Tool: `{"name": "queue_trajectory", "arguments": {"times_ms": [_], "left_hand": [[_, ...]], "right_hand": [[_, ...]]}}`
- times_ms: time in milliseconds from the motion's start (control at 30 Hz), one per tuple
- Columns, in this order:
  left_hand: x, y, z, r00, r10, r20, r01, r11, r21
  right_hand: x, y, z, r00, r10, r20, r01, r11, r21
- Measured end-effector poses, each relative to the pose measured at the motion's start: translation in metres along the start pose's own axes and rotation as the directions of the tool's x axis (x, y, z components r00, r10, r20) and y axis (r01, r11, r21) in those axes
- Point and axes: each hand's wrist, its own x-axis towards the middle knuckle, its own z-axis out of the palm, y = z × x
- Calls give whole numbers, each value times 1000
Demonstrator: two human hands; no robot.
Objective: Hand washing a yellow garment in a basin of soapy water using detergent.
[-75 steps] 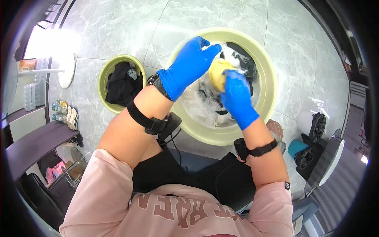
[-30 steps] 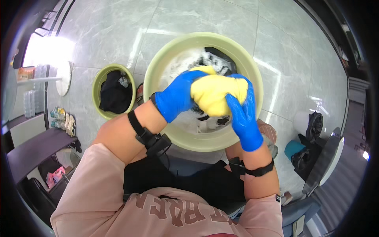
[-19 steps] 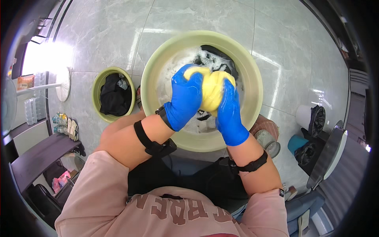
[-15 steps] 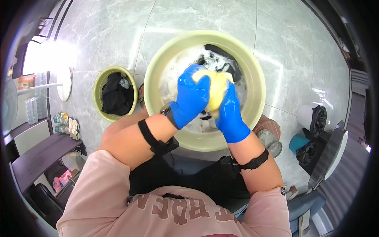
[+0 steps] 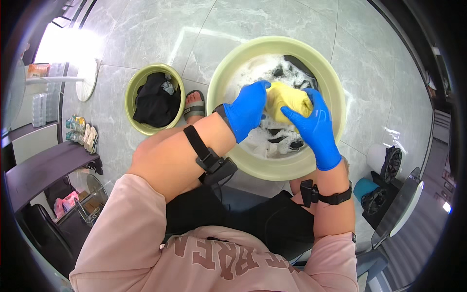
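Observation:
Both my hands wear blue gloves and grip a bunched yellow cloth [image 5: 286, 99] above a large pale green basin [image 5: 331, 82]. My left hand [image 5: 247, 109] holds the cloth's left side, my right hand [image 5: 314, 127] wraps its right side. The basin holds foamy water with dark clothes [image 5: 292, 73] lying in it. Black straps circle both forearms.
A smaller green basin [image 5: 131, 95] with dark laundry stands to the left on the grey marble floor. My sandalled foot [image 5: 194, 104] rests between the two basins. A dark bench [image 5: 39, 170] lies at the left, a white bin and black bags [image 5: 386, 163] at the right.
My hands, pressed together on the yellow cloth over the basin, have kept squeezing and turning it; the view has shifted slightly, and the cloth stays lifted above the suds.

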Motion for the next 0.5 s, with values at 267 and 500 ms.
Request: {"name": "queue_trajectory", "arguments": {"times_ms": [267, 500], "left_hand": [[-18, 30, -22, 957, 278, 80, -276, 961, -27], [-16, 46, -28, 942, 320, 104, -313, 947, -73]], "right_hand": [[-14, 12, 79, 951, -114, 287, 239, 860, -451], [30, 60, 124, 820, 240, 519, 47, 876, -480]]}}
